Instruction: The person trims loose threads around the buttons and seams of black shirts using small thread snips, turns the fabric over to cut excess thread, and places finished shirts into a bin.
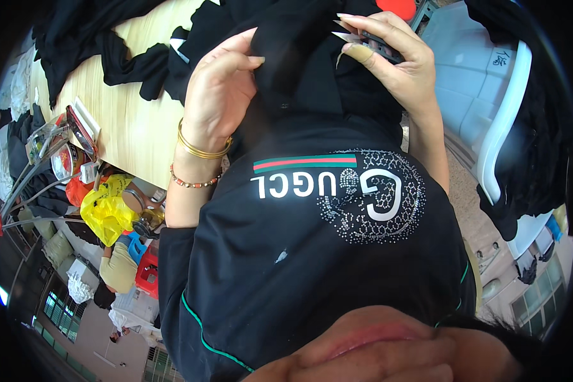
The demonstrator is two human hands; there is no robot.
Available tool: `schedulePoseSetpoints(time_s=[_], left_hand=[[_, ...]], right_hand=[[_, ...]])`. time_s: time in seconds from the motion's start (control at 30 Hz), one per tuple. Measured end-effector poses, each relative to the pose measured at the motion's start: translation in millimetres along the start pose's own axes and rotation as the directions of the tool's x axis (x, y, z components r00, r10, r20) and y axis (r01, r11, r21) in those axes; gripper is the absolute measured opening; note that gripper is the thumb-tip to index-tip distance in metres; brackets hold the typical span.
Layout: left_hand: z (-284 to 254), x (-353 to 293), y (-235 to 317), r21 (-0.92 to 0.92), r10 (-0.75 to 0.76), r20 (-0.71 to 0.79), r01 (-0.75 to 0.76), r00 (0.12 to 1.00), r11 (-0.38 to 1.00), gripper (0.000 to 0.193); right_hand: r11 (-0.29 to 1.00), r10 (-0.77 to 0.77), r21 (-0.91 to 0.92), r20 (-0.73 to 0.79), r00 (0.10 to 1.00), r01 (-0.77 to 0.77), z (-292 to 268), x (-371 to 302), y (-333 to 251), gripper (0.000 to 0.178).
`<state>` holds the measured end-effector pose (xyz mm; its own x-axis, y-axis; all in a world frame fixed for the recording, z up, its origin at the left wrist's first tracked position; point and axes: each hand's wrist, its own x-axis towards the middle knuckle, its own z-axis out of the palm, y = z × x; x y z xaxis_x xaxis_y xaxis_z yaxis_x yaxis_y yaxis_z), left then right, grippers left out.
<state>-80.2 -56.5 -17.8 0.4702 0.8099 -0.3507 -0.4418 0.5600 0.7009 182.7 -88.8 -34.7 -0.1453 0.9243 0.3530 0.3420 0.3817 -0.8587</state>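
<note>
Black cloth [296, 70] hangs between my two hands, with more of it bunched toward the table. My left hand [221, 83] is closed, thumb and fingers pinching the cloth's left edge. In my right hand [395, 57] is a pair of thread snips [382, 48] with a dark body, partly hidden by the fingers. Their pale pointed blades reach left, close to the cloth. A tan wrap covers the right thumb, and a short light thread end hangs beside it. Whether the right fingers also grip cloth is not visible.
Black garments [130, 60] lie across the wooden table [130, 130]. A pale blue plastic tub [471, 83] with dark cloth over its rim stands to the right. At left are a yellow plastic bag [108, 207], a tin [67, 162] and cables. A seated person [118, 267] is farther back.
</note>
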Motion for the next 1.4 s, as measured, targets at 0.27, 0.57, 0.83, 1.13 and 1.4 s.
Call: schedulePoseSetpoints(time_s=[0.27,0.57,0.83,1.13,1.4], left_hand=[[-12,-3,-2,-0.138,-0.028,0.047,0.034,0.999,0.99,0.029],[5,-1,-9,0.2,0.157,-0.046,-0.144,0.987,0.969,0.029],[-1,3,-15,0.424,0.344,0.029,-0.323,0.938,0.846,0.034],[9,1,-10,0.539,0.317,0.068,-0.302,0.946,0.786,0.04],[8,0,-8,0.528,0.248,0.069,-0.246,0.966,0.812,0.039]], right_hand=[[0.975,-0.166,-0.141,0.034,0.986,0.169,18,24,-13,0.038],[0.948,-0.176,-0.255,0.08,0.981,0.191,23,37,-22,0.037],[0.931,-0.16,-0.309,0.128,0.979,0.192,19,39,-28,0.034],[0.922,-0.139,-0.329,0.214,0.967,0.205,15,40,-29,0.032],[0.952,-0.114,-0.253,0.219,0.969,0.17,14,37,-21,0.028]])
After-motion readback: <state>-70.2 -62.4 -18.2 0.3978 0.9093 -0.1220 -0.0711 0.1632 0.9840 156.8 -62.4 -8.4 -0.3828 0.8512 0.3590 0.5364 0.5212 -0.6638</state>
